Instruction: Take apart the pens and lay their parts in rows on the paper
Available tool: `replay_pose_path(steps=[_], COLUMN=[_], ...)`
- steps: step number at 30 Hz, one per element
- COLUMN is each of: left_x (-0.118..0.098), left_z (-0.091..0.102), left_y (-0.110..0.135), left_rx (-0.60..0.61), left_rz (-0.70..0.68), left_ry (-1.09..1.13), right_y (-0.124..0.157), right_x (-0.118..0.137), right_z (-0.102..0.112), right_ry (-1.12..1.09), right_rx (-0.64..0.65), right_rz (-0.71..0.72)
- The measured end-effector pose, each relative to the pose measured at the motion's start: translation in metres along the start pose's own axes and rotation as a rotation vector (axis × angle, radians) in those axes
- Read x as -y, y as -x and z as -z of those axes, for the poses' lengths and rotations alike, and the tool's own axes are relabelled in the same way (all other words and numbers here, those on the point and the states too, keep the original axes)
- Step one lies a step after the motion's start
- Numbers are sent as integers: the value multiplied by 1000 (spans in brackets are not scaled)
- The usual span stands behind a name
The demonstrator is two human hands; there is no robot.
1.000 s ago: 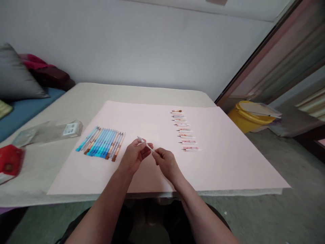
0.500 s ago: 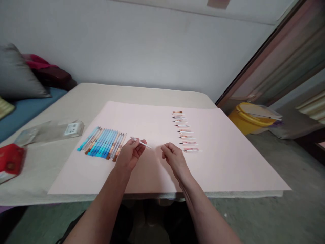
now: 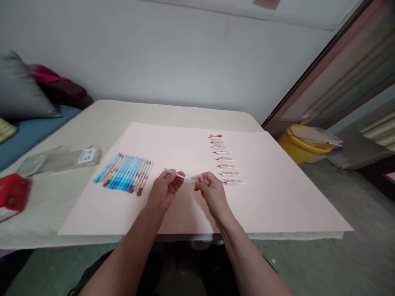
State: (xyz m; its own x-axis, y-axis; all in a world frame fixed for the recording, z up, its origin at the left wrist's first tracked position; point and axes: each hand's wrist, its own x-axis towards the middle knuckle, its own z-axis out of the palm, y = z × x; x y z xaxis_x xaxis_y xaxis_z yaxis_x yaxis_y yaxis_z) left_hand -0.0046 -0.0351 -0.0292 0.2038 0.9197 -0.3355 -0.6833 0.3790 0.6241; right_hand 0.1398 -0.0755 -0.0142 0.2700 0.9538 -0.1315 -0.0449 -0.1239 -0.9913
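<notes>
My left hand (image 3: 165, 190) pinches a thin white pen refill (image 3: 179, 176) that points right, above a pink paper sheet (image 3: 277, 193). My right hand (image 3: 211, 191) is closed in a pinch on a small pinkish piece (image 3: 201, 179) just at the refill's right tip. A row of several blue and orange pens (image 3: 125, 178) lies to the left of my left hand. A column of several short pink-and-white pen pieces (image 3: 224, 160) lies beyond my right hand.
The pink sheet lies on a beige table (image 3: 101, 113). A clear plastic package (image 3: 60, 158) and a red box (image 3: 12, 196) sit at the table's left. A yellow bucket (image 3: 298, 142) stands on the floor at right. Cushions (image 3: 21, 88) lie on a blue mat far left.
My hands drew apart half a second ago, the right one empty near the column of pieces. Now the right hand is back by the refill's tip, pinching a small piece.
</notes>
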Motion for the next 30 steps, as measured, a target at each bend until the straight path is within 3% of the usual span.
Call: replay_pose_path(steps=[19,30], left_x=[-8,12], left_z=[11,-5], left_y=[-9,9], left_rx=[-93,73], left_rz=[-47,105], left_ry=[105,-85], right_y=[-5,-4], right_x=[4,-2], right_z=[15,3], right_ry=[-167,-105], right_rx=[-88,0], right_rz=[50,44])
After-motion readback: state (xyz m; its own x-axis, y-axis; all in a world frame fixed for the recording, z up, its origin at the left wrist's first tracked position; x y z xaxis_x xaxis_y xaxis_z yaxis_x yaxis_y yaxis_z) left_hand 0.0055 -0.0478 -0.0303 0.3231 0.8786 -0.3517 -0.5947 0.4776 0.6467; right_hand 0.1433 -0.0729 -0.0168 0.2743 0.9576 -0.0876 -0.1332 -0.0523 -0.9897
